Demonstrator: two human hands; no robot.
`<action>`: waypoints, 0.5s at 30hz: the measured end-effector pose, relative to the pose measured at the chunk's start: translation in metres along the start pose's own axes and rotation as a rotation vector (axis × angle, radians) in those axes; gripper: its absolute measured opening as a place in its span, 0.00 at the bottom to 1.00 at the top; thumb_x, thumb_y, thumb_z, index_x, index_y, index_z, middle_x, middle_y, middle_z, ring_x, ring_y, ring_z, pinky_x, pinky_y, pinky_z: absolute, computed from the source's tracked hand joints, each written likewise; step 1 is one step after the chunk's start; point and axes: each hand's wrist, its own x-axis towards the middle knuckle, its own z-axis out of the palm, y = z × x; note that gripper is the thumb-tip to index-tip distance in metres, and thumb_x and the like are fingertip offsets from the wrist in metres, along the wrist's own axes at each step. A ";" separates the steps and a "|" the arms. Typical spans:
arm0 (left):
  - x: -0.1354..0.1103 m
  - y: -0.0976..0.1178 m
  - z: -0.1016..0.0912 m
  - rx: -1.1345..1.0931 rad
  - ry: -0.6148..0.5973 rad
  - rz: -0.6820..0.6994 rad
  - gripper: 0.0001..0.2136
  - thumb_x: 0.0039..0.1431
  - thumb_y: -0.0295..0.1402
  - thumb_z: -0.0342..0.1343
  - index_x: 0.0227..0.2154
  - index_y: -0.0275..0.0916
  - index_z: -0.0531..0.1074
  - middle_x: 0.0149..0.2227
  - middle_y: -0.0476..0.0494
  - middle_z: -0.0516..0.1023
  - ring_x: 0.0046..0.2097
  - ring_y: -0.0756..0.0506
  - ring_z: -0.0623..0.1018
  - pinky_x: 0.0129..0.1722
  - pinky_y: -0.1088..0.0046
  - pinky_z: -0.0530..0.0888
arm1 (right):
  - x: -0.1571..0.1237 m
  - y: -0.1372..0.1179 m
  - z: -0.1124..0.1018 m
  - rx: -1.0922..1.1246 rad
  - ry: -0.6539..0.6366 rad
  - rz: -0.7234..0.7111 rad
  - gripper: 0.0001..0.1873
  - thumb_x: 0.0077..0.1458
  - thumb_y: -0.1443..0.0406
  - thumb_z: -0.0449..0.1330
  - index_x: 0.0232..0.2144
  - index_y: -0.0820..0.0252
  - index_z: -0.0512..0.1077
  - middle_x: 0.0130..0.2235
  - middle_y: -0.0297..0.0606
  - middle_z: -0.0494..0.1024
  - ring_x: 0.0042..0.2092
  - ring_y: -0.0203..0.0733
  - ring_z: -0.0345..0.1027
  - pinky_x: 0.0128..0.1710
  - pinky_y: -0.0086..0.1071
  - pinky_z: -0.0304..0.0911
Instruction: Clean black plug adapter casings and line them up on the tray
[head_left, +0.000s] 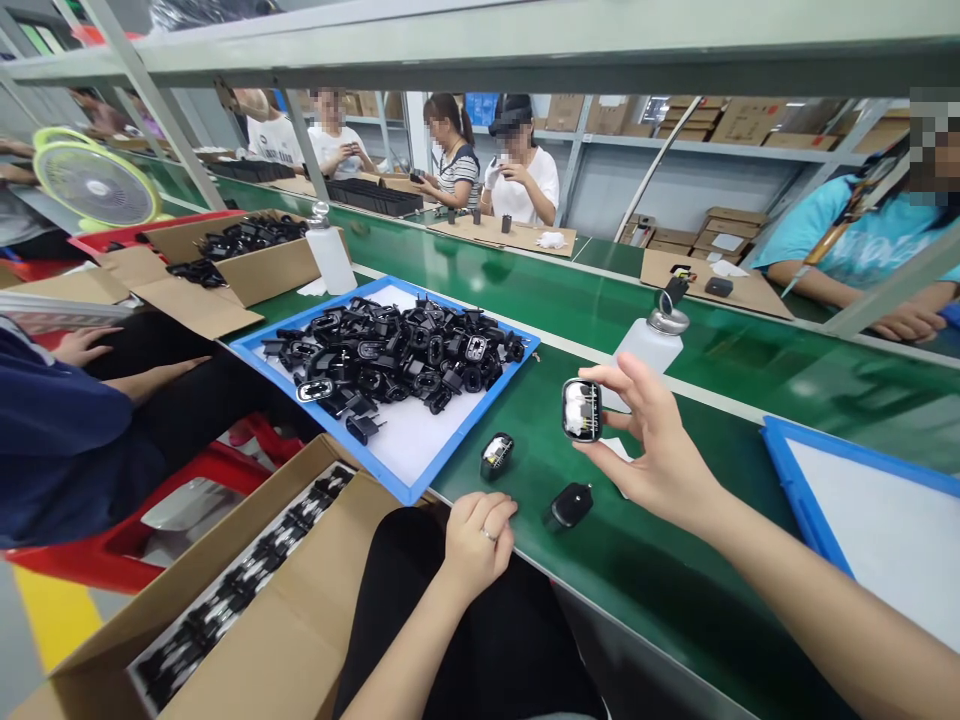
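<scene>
Right hand parted just enough to pinch a black case by its ends, long axis upright, I rest my left hand, loosely curled and empty, below-left at the counter.

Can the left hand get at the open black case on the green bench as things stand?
Probably yes: the left hand rests at the edge of the bench, seemingly empty, with the open black case just beyond it and nothing visible between.

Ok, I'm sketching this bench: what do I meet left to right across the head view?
Green-rimmed fan, left white bottle, open-faced housing on the bench, housing in the right hand, right white bottle, right blue tray.
</scene>
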 end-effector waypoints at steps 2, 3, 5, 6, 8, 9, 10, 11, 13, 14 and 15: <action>0.002 0.003 -0.005 -0.031 -0.023 -0.028 0.09 0.48 0.21 0.44 0.31 0.36 0.65 0.30 0.46 0.72 0.32 0.48 0.68 0.32 0.71 0.66 | 0.000 -0.001 0.000 0.002 0.004 0.003 0.34 0.50 0.72 0.50 0.53 0.45 0.38 0.47 0.39 0.56 0.48 0.42 0.53 0.36 0.35 0.65; 0.005 0.004 -0.010 -0.058 -0.039 -0.055 0.09 0.48 0.22 0.44 0.31 0.36 0.65 0.30 0.46 0.72 0.32 0.49 0.68 0.32 0.72 0.66 | 0.000 -0.002 0.000 -0.007 0.005 0.007 0.34 0.49 0.71 0.50 0.53 0.45 0.38 0.47 0.39 0.56 0.48 0.43 0.53 0.36 0.35 0.64; 0.016 -0.001 -0.024 -0.086 -0.019 -0.150 0.08 0.49 0.22 0.43 0.32 0.37 0.65 0.30 0.46 0.71 0.32 0.50 0.69 0.32 0.74 0.67 | -0.001 0.000 -0.001 -0.063 0.001 0.037 0.34 0.49 0.70 0.51 0.53 0.47 0.38 0.46 0.40 0.56 0.48 0.43 0.53 0.39 0.37 0.63; 0.024 -0.006 -0.034 -0.065 0.016 -0.222 0.08 0.50 0.23 0.43 0.31 0.37 0.65 0.30 0.47 0.71 0.32 0.50 0.70 0.32 0.75 0.67 | -0.001 0.004 -0.001 -0.112 -0.011 0.064 0.34 0.48 0.69 0.51 0.53 0.49 0.39 0.45 0.40 0.57 0.47 0.44 0.54 0.40 0.39 0.62; 0.044 -0.021 -0.054 0.072 0.090 -0.410 0.07 0.51 0.26 0.43 0.30 0.37 0.66 0.30 0.46 0.71 0.31 0.51 0.70 0.31 0.76 0.68 | -0.004 0.017 0.001 -0.233 -0.063 0.134 0.30 0.46 0.66 0.51 0.52 0.53 0.47 0.43 0.41 0.58 0.45 0.45 0.57 0.41 0.40 0.60; 0.055 -0.030 -0.064 0.164 0.071 -0.512 0.07 0.51 0.28 0.44 0.31 0.36 0.66 0.30 0.46 0.71 0.30 0.50 0.70 0.31 0.75 0.68 | -0.006 0.027 0.004 -0.283 -0.096 0.171 0.27 0.45 0.65 0.51 0.49 0.54 0.52 0.42 0.42 0.59 0.43 0.46 0.58 0.41 0.40 0.60; 0.066 -0.039 -0.072 0.248 -0.004 -0.606 0.08 0.50 0.29 0.44 0.32 0.36 0.66 0.32 0.45 0.71 0.32 0.49 0.70 0.33 0.74 0.68 | -0.009 0.039 0.007 -0.313 -0.128 0.211 0.24 0.45 0.64 0.51 0.47 0.56 0.56 0.41 0.42 0.59 0.41 0.46 0.59 0.40 0.40 0.60; 0.077 -0.048 -0.078 0.318 -0.108 -0.680 0.09 0.50 0.29 0.45 0.34 0.35 0.66 0.35 0.43 0.70 0.34 0.48 0.71 0.36 0.73 0.67 | -0.012 0.051 0.012 -0.321 -0.154 0.257 0.21 0.44 0.62 0.51 0.44 0.57 0.58 0.40 0.42 0.59 0.40 0.45 0.60 0.39 0.40 0.61; 0.096 -0.061 -0.081 0.368 -0.360 -0.746 0.12 0.48 0.31 0.46 0.37 0.36 0.66 0.40 0.43 0.69 0.37 0.47 0.71 0.38 0.73 0.66 | -0.017 0.072 0.023 -0.303 -0.182 0.366 0.20 0.42 0.59 0.52 0.40 0.59 0.60 0.38 0.43 0.60 0.37 0.45 0.61 0.37 0.39 0.62; 0.103 -0.065 -0.078 0.376 -0.451 -0.759 0.13 0.48 0.31 0.47 0.38 0.37 0.66 0.40 0.43 0.69 0.38 0.47 0.71 0.38 0.73 0.66 | -0.020 0.080 0.028 -0.297 -0.192 0.416 0.21 0.41 0.58 0.52 0.39 0.61 0.60 0.38 0.43 0.60 0.37 0.46 0.62 0.37 0.39 0.62; 0.109 -0.068 -0.073 0.383 -0.508 -0.767 0.13 0.46 0.31 0.48 0.38 0.37 0.66 0.40 0.43 0.70 0.38 0.46 0.71 0.38 0.73 0.66 | -0.022 0.085 0.032 -0.299 -0.202 0.456 0.22 0.39 0.57 0.52 0.38 0.62 0.60 0.37 0.44 0.60 0.37 0.47 0.62 0.37 0.39 0.63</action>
